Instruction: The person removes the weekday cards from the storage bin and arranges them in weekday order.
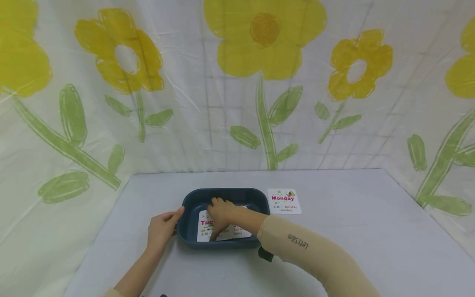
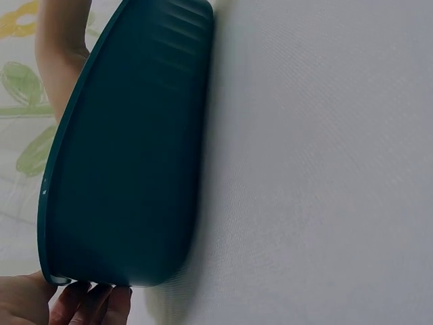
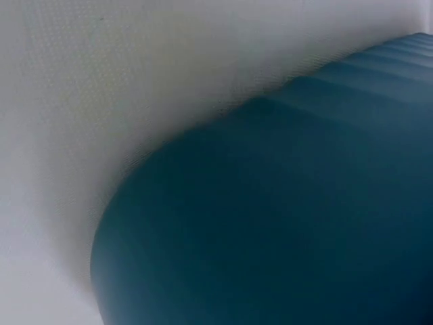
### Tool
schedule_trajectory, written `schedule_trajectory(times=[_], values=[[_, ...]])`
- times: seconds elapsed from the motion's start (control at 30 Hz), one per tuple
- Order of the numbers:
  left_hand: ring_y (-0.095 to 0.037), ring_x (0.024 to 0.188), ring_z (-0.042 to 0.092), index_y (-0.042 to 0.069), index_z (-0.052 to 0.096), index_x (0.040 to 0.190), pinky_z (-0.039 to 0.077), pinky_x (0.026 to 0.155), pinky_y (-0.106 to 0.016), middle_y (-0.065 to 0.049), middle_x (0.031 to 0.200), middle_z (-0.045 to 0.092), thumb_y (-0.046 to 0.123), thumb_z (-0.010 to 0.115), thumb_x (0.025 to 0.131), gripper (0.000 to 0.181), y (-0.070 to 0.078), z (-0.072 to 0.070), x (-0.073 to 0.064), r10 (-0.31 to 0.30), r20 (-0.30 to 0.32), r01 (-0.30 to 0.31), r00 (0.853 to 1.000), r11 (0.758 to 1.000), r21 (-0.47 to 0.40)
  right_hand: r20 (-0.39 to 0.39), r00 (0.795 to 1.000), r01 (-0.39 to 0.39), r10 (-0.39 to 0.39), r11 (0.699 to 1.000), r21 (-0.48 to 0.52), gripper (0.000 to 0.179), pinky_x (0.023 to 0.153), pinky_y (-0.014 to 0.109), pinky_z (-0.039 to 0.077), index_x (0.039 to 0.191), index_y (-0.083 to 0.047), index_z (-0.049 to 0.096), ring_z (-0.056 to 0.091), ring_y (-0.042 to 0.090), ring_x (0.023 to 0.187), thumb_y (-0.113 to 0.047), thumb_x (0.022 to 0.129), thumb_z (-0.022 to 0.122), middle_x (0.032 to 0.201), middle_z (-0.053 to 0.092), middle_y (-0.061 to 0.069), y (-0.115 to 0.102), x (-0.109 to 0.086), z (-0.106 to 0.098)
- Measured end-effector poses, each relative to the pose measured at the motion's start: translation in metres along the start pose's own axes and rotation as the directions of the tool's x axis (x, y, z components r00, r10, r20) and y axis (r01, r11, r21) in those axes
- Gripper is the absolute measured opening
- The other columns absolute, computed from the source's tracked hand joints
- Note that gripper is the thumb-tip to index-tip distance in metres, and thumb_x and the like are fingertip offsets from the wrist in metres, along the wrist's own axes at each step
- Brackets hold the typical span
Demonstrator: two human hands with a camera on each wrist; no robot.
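A dark blue oval-cornered plastic basin (image 1: 224, 245) sits on the table. My left hand (image 1: 162, 228) grips its left end, thumb at the rim and fingers against the outer wall, as the left wrist view also shows. Inside lie overlapping white word cards; the left one is a Tuesday card (image 1: 203, 236), and a second card (image 1: 243, 234) shows part of its printing to the right. My right hand (image 1: 221, 213) reaches in over the right wall and spans the Tuesday card, fingers at its far edge and thumb at its near edge. Part of both cards is hidden under that hand.
A Monday card (image 1: 284, 201) lies face up on the white tabletop (image 1: 341, 222), just right of the basin. Behind the table hangs a white curtain (image 1: 185, 123) with yellow flowers. The right wrist view holds mostly the basin's outer wall (image 3: 284, 223).
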State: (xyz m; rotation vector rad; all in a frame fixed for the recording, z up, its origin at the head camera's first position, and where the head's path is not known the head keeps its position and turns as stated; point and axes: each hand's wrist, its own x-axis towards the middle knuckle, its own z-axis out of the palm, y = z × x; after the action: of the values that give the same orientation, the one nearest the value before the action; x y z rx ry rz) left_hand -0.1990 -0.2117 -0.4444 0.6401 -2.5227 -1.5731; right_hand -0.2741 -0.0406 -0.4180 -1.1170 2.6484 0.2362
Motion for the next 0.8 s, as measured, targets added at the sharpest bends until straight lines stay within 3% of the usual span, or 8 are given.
schedule_trajectory(times=[0.8], values=[[-0.024,0.086,0.062,-0.005,0.063,0.111,0.054,0.071,-0.031,-0.025,0.115,0.060,0.043,0.059,0.088,0.054,0.0013,-0.0016,0.0003,0.014,0.010,-0.014,1.000,1.000,0.011,0.015,1.000,0.014,-0.015,0.998,0.064,0.089,0.088,0.030,0.045,0.131,-0.013,0.048,0.040,0.017,0.111,-0.059,0.061,0.077,0.123,0.043,0.006,0.0056,-0.0055,-0.0045]])
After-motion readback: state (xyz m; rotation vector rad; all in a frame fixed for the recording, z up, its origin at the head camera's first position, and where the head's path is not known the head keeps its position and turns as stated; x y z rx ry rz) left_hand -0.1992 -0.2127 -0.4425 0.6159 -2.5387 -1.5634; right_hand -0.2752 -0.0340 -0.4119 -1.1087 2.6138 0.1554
